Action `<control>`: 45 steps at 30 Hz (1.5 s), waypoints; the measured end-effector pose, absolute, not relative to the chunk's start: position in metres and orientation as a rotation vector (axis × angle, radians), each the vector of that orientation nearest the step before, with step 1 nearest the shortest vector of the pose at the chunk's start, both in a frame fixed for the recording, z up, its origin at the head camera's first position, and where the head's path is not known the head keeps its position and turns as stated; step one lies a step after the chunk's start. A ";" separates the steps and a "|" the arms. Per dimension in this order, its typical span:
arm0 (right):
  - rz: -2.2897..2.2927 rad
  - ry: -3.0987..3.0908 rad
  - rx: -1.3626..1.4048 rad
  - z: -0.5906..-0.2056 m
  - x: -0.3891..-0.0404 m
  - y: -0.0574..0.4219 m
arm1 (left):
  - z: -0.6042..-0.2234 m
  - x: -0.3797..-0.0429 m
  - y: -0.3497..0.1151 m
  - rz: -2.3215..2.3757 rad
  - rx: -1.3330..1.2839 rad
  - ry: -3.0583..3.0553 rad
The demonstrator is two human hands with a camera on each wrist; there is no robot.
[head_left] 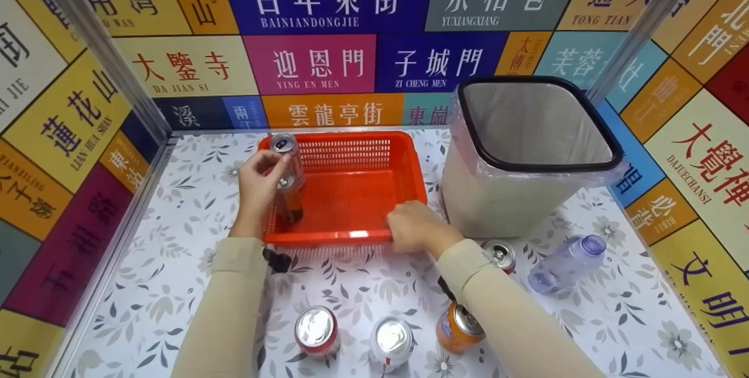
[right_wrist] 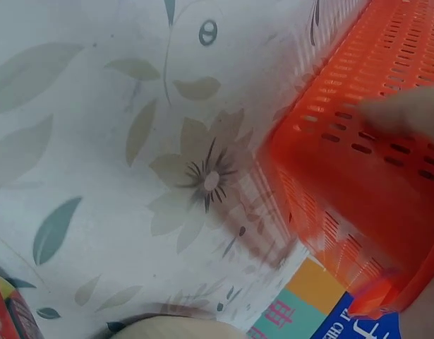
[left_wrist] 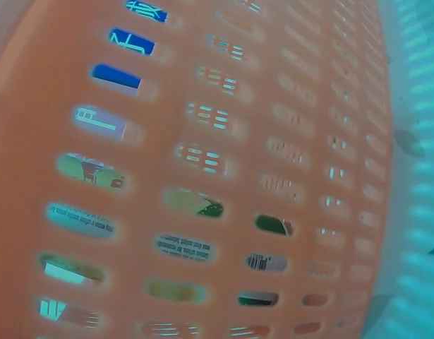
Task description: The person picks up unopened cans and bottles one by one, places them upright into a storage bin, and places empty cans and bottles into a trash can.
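Two upright in the red basket (head_left: 357, 193), against its left side: rear can (head_left: 296, 162) and front can (head_left: 291, 205). From my remote station I read the left hand (head_left: 259, 182) as reaching over the left rim, fingers curled and thumb bent, pinching the front can near its top; how firmly, I cannot tell. Right hand (head_left: 416, 226): closed, gripping the basket at its near right corner. My left wrist feed gives mostly perforated basket wall, contents visible through the slots. Bin (head_left: 491, 202), lined, stands just right of the basket. Nearer me: red can (head_left: 316, 328), silver-topped can (head_left: 392, 340), orange can (head_left: 453, 334). Beyond the right sleeve (head_left: 521, 308): an opened can (head_left: 500, 255) by the bin, then a purple bottle (head_left: 564, 265).
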State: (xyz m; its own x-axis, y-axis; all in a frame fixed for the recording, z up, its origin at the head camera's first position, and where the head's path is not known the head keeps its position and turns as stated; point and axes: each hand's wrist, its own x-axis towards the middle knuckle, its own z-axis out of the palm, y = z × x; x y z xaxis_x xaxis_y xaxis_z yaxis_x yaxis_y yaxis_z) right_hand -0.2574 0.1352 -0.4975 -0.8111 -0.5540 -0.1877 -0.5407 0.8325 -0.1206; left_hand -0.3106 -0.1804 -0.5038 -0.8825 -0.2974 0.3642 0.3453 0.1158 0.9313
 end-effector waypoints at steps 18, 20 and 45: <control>0.007 2.779 -0.823 -0.499 -0.259 0.132 | -0.497 -0.293 -0.185 -1.838 -0.063 -1.809; 0.018 2.779 -0.837 -0.500 -0.259 0.131 | -0.496 -0.286 -0.189 -1.826 -0.078 -1.829; -0.039 2.793 -0.843 -0.500 -0.259 0.132 | -0.491 -0.178 -0.183 -2.004 -0.757 -2.001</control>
State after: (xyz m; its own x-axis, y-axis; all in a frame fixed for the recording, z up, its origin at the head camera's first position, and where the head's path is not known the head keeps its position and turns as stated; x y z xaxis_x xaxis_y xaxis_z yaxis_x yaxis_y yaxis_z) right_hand -0.2594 0.1322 -0.4995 -0.8100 -0.5494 -0.2052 -0.5435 0.8346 -0.0893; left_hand -0.1780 -0.1827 -0.4905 -0.8460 0.2061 0.4917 0.4914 -0.0562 0.8691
